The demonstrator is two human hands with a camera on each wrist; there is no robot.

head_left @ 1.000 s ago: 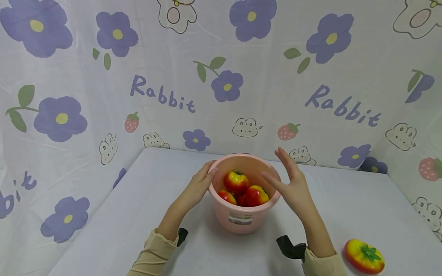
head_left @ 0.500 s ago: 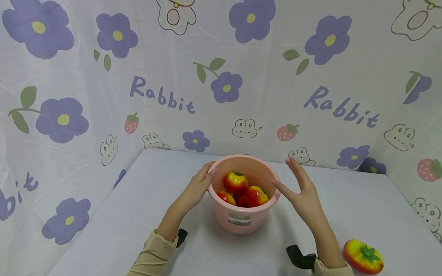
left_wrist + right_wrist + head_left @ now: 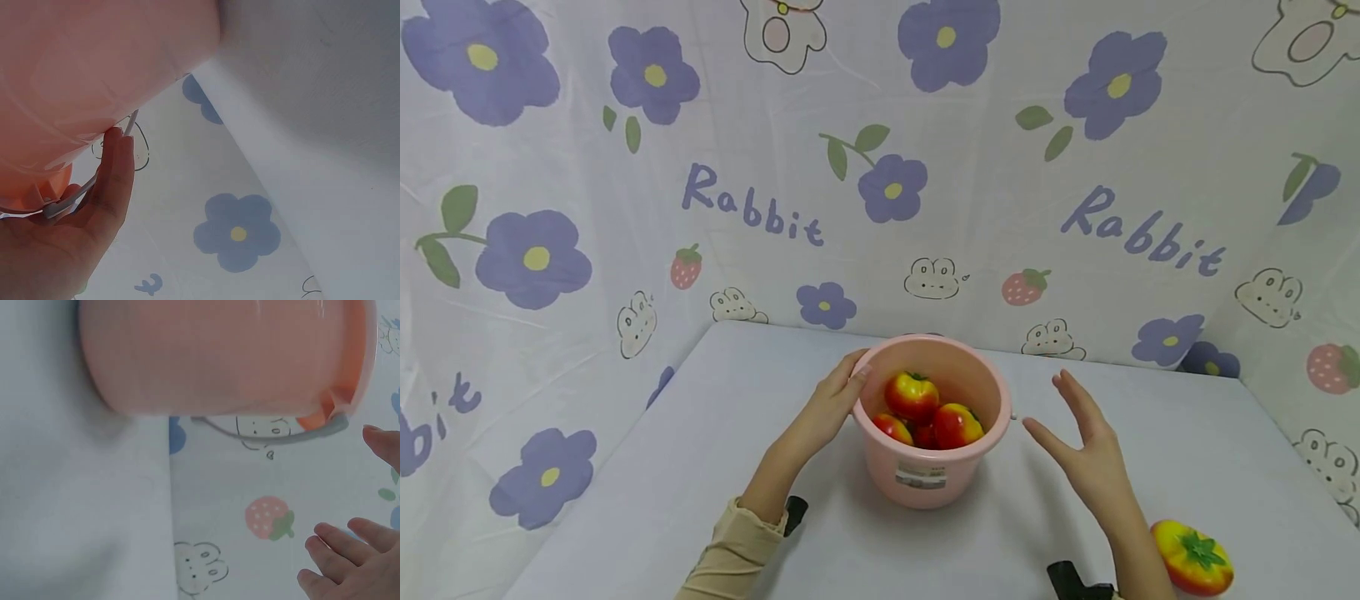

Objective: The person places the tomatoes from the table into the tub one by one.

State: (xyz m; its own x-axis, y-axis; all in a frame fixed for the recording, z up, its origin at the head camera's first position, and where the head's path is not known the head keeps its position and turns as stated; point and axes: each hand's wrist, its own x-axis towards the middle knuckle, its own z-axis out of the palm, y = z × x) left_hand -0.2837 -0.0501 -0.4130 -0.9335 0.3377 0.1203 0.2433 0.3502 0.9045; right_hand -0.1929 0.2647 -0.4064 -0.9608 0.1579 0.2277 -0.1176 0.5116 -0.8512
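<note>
A pink plastic bucket point(image 3: 919, 495) stands upright on the table, holding several shiny red-and-yellow fruits point(image 3: 913, 395) with green leafy tops. My left hand point(image 3: 831, 406) grips its left rim, the thumb over the edge and the fingers outside. In the left wrist view those fingers point(image 3: 115, 181) lie along the bucket's wall by its thin grey handle point(image 3: 87, 186). To the right of the bucket, my right hand point(image 3: 1093, 457) is spread and holds nothing. The right wrist view shows that hand point(image 3: 362, 565) apart from the bucket wall point(image 3: 212, 356).
One more red-and-yellow fruit point(image 3: 1191, 557) lies on the table at the front right, beside my right forearm. A white cloth point(image 3: 962, 117) printed with flowers and rabbits hangs behind the table point(image 3: 715, 467). Black wrist mounts point(image 3: 1075, 581) stick out from the wrists.
My right hand has moved from over the bucket's right rim out to the right and toward me, away from it. My left hand and the bucket have stayed in place.
</note>
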